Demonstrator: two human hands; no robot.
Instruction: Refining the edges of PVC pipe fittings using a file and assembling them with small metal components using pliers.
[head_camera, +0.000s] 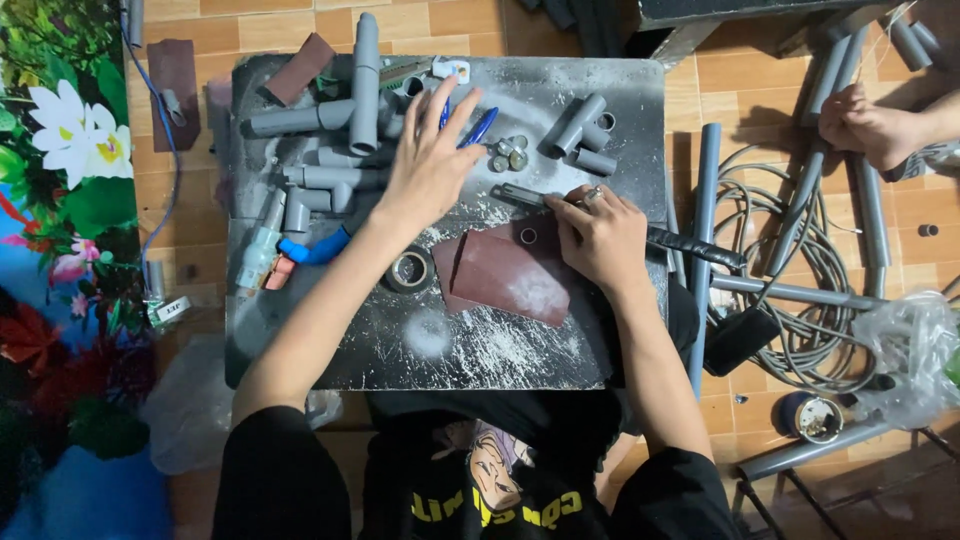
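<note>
So the left hand (428, 165) is stretched out over the dark, scuffed work board (560, 350) with the fingers (462, 105) spread wide, not holding anything. The fingertips are just reaching the blue-handled pliers (478, 127), which lie near the top middle of the board next to a little cluster of round metal bits (508, 155). Can't tell if it's actually touching the handles or just above them.

The right hand (600, 238) is curled tight around a long tool with a black taped handle (695, 248). The handle sticks out to the right past the board edge, and the metal end pokes left from under the fingers. The hand rests on a sheet of reddish-brown sandpaper (505, 272), which is dusted white and lies mid-board.

Grey pipe fittings (345, 120) are piled at the upper left, a roll of black tape (409, 270) sits by the sandpaper, and another person's hand (868, 125) holds grey pipes (870, 205) at far right.
</note>
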